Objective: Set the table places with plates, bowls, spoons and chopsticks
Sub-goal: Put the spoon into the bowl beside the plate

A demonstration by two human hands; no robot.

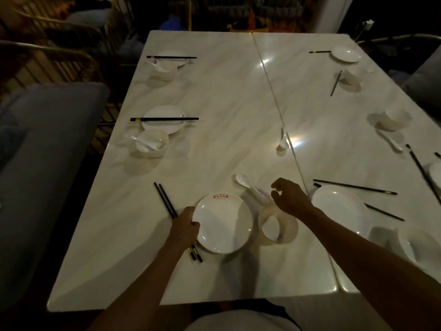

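Note:
A white plate (224,223) with red lettering on its far rim lies near the front edge of the marble table (214,91). My left hand (185,226) is closed around a pair of black chopsticks (164,199) at the plate's left side, its thumb touching the rim. To the right of the plate stands a white bowl (278,225). A white spoon (243,180) lies just beyond it, bowl end to the far left. My right hand (290,197) hovers over the spoon's handle and the bowl with curled, parted fingers and nothing in them.
Two laid places line the left edge, each with a plate (163,119), chopsticks across it and a bowl (151,143) with a spoon. A loose spoon (283,139) lies mid-table. Plates (338,206), bowls (393,119) and scattered chopsticks (353,186) lie on the right. A grey sofa (35,163) flanks the left.

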